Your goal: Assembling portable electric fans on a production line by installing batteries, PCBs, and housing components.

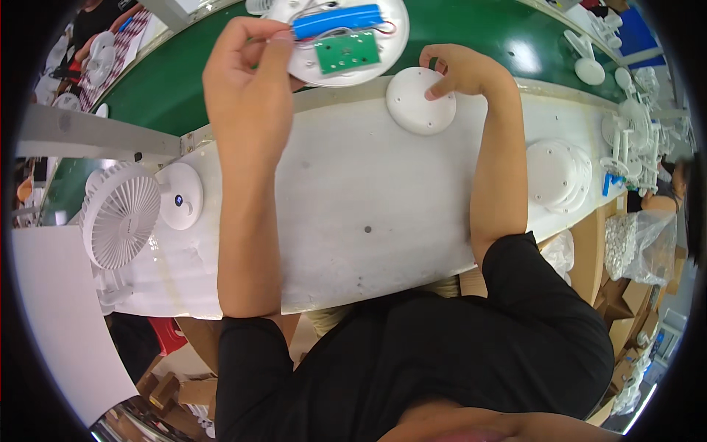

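"So what have those hands got up there?"

"Left hand (254,96) has thumb and fingers pinched nearly closed on the left edge of a white housing (389,57), at the far side over the green surface (155,103). Blue battery (336,21) and green circuit board (347,52) sit exposed in it. Right hand (468,71) is half curled, thumb on top of a white disc (414,107), just nearer and to the right. Can't tell if that one's lifted or resting on the edge."

"Anything sketchy?"

"Wires, imo. The red wire (389,29) loops near the housing's right rim, so if the disc came down over it, it could get pinched. Plus the left thumb is right by the battery's end, so a careless tug could strain a joint. One-sided hold too, so the housing might tip."

"What else is around, anything blocking?"

"Stack of white discs (560,177) on the right of the white surface (324,221), but the right forearm stands between it and the middle. White fan (121,214) on the left, beyond the left forearm. Grey frame bar (96,132) cuts across the far left, and loose white parts (633,132) crowd the far right, with small blue pieces (610,183) nearby."
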`<state>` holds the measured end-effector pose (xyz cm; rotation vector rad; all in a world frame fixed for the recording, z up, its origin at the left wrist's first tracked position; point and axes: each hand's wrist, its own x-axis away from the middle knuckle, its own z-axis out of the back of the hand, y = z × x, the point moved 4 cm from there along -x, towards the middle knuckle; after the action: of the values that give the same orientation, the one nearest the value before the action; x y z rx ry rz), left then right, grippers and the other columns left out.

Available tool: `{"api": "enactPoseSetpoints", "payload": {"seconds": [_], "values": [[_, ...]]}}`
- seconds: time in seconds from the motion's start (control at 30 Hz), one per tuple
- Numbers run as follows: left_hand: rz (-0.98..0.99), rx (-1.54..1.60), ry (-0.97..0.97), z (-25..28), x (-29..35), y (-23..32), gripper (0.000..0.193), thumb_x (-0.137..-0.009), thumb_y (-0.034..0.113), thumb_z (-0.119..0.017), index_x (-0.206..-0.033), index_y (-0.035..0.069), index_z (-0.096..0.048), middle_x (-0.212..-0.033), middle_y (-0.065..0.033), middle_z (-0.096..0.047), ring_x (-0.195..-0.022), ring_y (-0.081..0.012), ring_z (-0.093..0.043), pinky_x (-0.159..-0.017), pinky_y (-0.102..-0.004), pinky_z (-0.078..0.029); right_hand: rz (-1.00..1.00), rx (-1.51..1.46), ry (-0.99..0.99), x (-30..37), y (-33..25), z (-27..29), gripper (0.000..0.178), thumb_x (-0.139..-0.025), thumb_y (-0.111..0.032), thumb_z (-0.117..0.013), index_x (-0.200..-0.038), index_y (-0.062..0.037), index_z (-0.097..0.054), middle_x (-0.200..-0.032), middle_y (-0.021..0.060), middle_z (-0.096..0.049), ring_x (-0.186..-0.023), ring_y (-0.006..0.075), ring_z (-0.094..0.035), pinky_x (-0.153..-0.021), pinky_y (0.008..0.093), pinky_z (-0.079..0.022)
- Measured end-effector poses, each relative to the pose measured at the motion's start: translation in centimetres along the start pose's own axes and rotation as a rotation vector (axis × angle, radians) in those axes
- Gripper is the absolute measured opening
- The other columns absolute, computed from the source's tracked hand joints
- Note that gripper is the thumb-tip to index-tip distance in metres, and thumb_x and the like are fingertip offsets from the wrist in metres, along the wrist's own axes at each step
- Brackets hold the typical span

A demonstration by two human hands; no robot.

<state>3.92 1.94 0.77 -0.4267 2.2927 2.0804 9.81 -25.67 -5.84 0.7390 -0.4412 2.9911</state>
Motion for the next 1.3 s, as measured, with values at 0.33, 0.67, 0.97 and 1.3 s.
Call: {"api": "enactPoseSetpoints", "payload": {"seconds": [0.33, 0.67, 0.97, 1.3], "values": [[0.017, 0.066, -0.010, -0.1, 0.3, -0.6, 0.013, -0.092, 0.002, -0.053, -0.102, 0.002, -0.061, -0.089, -0.0122, -0.067, -0.072, -0.0141, -0.061, -0.061, -0.0231, -0.052, 0.595, 0.017, 0.059, 6.1, -5.2, 0.7, 0.057, -0.067, 0.000, -0.078, -0.122, -0.0080, -0.064, -0.113, 0.0117, -0.066, -0.096, 0.0257, -0.064, -0.086, 0.0350, -0.053], [0.003, 0.005, -0.074, -1.2, 1.8, -0.5, 0.040, -0.094, 0.000, -0.055, -0.133, 0.003, -0.053, -0.097, -0.0160, -0.068, -0.077, -0.0165, -0.065, -0.065, -0.0248, -0.059, 0.925, -1.067, 0.238, 8.6, -8.4, 3.4, 0.032, -0.082, -0.004, -0.070, -0.112, 0.0048, -0.066, -0.107, 0.0126, -0.066, -0.083, 0.0161, -0.060, -0.076, 0.0243, -0.049], [-0.015, 0.042, -0.074, -2.1, 3.0, -1.4, 0.043, -0.094, 0.001, -0.056, -0.136, 0.001, -0.050, -0.105, -0.0190, -0.067, -0.085, -0.0209, -0.068, -0.065, -0.0272, -0.060, 0.740, -1.084, 0.688, 7.3, -8.3, 2.5, 0.037, -0.077, -0.008, -0.072, -0.112, -0.0008, -0.066, -0.101, 0.0149, -0.066, -0.087, 0.0238, -0.064, -0.074, 0.0306, -0.057], [-0.012, 0.067, -0.174, -2.8, 3.5, -0.9, 0.044, -0.095, 0.005, -0.056, -0.137, -0.001, -0.048, -0.110, -0.0216, -0.066, -0.089, -0.0265, -0.068, -0.073, -0.0320, -0.060, 0.613, -1.155, 0.551, 5.6, -8.1, 1.8, 0.032, -0.079, -0.012, -0.070, -0.110, -0.0030, -0.068, -0.101, 0.0146, -0.067, -0.089, 0.0267, -0.065, -0.074, 0.0341, -0.058]]}}
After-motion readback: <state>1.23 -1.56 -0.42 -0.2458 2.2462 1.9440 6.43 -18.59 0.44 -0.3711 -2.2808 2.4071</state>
